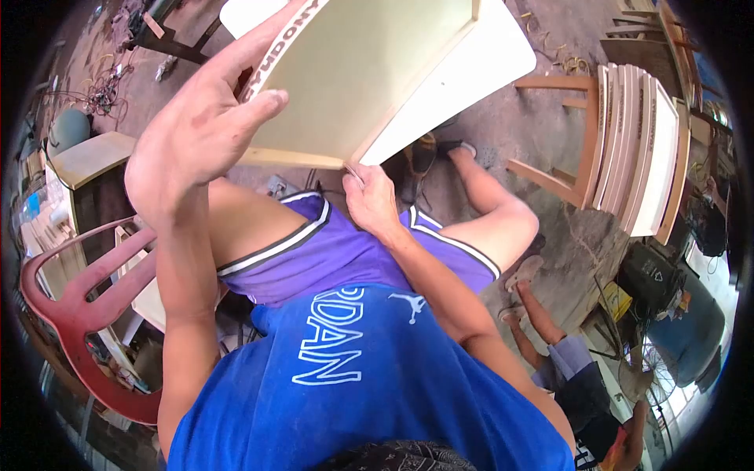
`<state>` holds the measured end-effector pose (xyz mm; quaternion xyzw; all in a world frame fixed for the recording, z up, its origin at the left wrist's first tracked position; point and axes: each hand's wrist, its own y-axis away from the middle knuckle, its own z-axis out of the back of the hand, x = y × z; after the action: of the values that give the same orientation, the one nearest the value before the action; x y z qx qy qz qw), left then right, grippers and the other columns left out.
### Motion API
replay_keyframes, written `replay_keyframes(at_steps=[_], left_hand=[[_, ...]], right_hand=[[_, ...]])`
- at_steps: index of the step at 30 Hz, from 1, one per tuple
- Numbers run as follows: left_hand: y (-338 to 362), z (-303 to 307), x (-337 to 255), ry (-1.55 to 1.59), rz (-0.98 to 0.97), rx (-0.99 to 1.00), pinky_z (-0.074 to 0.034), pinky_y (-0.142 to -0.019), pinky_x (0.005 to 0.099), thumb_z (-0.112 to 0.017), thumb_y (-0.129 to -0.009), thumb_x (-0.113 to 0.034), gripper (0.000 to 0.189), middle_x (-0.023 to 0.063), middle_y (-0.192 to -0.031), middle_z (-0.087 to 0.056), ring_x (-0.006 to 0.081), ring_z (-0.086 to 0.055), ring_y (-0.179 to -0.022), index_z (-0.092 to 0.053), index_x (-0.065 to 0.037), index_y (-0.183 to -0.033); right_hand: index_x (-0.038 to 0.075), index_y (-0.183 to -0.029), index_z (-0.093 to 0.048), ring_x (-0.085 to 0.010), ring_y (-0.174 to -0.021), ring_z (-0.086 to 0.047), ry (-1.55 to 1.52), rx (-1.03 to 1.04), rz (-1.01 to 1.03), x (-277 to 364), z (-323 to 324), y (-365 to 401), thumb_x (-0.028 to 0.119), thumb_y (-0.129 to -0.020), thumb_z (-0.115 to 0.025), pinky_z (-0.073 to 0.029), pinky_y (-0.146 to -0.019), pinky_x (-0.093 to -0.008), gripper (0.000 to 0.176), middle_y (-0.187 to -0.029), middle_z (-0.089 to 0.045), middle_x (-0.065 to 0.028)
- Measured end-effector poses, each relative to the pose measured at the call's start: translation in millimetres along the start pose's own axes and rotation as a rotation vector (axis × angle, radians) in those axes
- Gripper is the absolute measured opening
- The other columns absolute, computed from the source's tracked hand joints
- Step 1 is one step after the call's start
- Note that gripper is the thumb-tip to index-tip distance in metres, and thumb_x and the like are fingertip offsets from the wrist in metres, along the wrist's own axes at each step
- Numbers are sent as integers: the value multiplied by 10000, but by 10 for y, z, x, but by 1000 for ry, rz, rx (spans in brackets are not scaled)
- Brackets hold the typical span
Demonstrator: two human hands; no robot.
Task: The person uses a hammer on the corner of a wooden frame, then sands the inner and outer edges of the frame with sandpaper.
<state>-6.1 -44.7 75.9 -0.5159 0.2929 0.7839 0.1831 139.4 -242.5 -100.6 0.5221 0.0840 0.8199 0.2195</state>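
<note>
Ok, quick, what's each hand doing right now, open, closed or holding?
Left hand: holding the pale panel by its lettered edge, fingers partly hidden.
Right hand: closed, pinching something small at the panel's corner; can't tell what.

Kinda greenish-cream, wood-edged flat panel (369,74) at 12, dark letters (284,43) along one edge; dull-red curvy plastic chair (69,308), 8–9 o'clock.

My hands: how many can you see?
2: your left hand on the lettered edge of the board, some fingers hidden behind it; your right hand at the board's lower corner.
</note>
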Motion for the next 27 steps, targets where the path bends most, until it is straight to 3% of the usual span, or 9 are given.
replay_keyframes(at_steps=[3,5,8,13,17,20,23,24,27], left_hand=[[7,-26,-44,7,15,26,-336,-1173,329,-604,-897,-98,717,161,-1481,-543,217,-503,-1363,-397,32,-1571],[9,-43,-61,-112,-126,8,-342,-1165,313,-608,-900,-94,716,154,-1483,-539,208,-503,-1356,-395,34,-1572],[40,-65,-71,-29,-10,8,-356,-1151,314,-613,-905,-97,702,158,-1461,-557,209,-513,-1344,-407,42,-1562],[13,26,-75,-11,-52,38,-396,-1112,320,-622,-914,-103,662,158,-1392,-606,204,-552,-1280,-440,60,-1529],[23,22,13,-1,7,-10,-422,-1078,314,-630,-918,-110,639,153,-1345,-631,189,-572,-1225,-459,72,-1506],[47,-30,-93,-2,-5,8,-421,-1078,318,-633,-917,-111,642,156,-1334,-636,194,-574,-1223,-458,71,-1507],[47,-31,-69,-19,-18,2,-426,-1074,320,-635,-916,-113,644,157,-1327,-640,198,-578,-1216,-457,71,-1507],[54,-31,-51,-1,-26,-12,-420,-1083,327,-640,-917,-126,648,163,-1330,-639,204,-575,-1227,-458,71,-1507],[65,-40,-86,-27,-1,4,-423,-1082,333,-640,-921,-129,644,163,-1328,-641,206,-579,-1226,-458,74,-1505]], right_hand=[[-18,-1194,-706,-494,-1002,-615,-35,-43,78,-37,-37,99,142,-927,-537,-501,-916,-550,355,-994,-655,-338],[19,-1253,-709,-461,-1065,-643,45,-3,-9,-134,-85,76,185,-931,-587,-506,-969,-488,383,-1109,-662,-319],[-11,-1238,-706,-457,-1047,-642,-16,25,27,66,-29,161,187,-938,-599,-514,-951,-494,375,-1069,-666,-305],[-16,-1166,-721,-440,-991,-621,-14,19,15,-36,6,79,113,-939,-581,-511,-902,-517,296,-998,-687,-298],[-28,-1233,-700,-430,-1013,-639,0,-48,215,-57,5,91,172,-964,-598,-524,-908,-484,350,-1037,-670,-290],[-19,-1242,-699,-423,-1027,-630,110,114,23,-79,-33,134,159,-961,-597,-521,-911,-487,348,-1028,-669,-283],[16,-1235,-706,-422,-989,-624,35,-51,184,-148,-51,127,149,-951,-593,-517,-909,-491,333,-998,-670,-252],[9,-1234,-698,-428,-994,-621,-3,-15,80,-101,-2,85,145,-949,-590,-514,-911,-490,333,-996,-665,-258],[0,-1251,-690,-429,-1003,-622,139,170,209,106,145,56,152,-952,-582,-513,-915,-495,352,-995,-659,-277]])
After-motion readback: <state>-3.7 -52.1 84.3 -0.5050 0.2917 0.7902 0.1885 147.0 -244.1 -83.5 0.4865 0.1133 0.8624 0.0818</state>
